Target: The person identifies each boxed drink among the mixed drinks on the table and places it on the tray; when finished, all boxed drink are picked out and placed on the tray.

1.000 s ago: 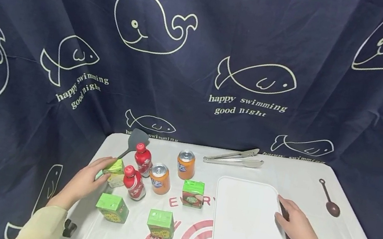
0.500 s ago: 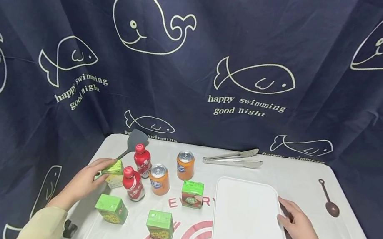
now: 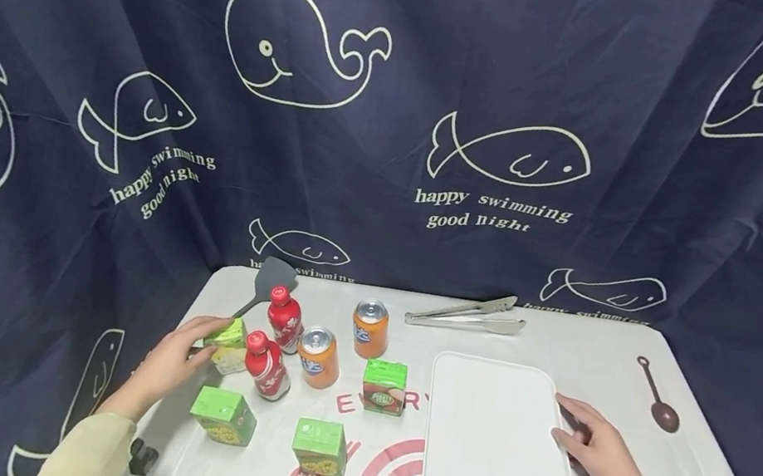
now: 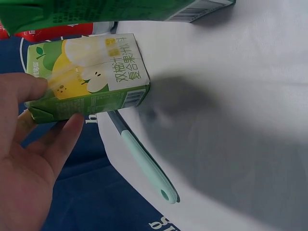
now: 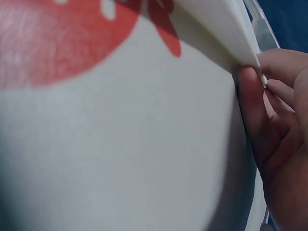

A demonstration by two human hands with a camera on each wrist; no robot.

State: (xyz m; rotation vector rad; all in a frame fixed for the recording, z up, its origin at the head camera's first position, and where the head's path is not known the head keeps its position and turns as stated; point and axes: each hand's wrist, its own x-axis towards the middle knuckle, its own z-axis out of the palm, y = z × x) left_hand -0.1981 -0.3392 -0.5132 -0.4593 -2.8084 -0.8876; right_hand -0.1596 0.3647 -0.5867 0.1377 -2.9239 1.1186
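My left hand [image 3: 166, 366] pinches the top end of a green and yellow juice carton [image 4: 89, 74] at the table's left edge. In the left wrist view, a finger lies across its front and another touches its side. Right beside it stands a red bottle [image 3: 266, 368], with a second red bottle [image 3: 285, 318] behind. At the right, my right hand [image 3: 599, 451] touches the long side of a flat white tray [image 3: 499, 460] with thumb and fingertips. The right wrist view has the thumb right at the rim.
Two orange cans [image 3: 370, 329] and several green cartons [image 3: 319, 448] stand left of the tray. A spatula's mint handle [image 4: 149, 166] lies beside the held carton. Metal tongs [image 3: 466, 320] lie at the back, and a brown spoon [image 3: 658, 398] at the far right.
My left hand has shifted slightly, hiding the mint handle that showed beside it a second ago. My right hand has slid a little to the right along the tray's edge. The objects stay put.
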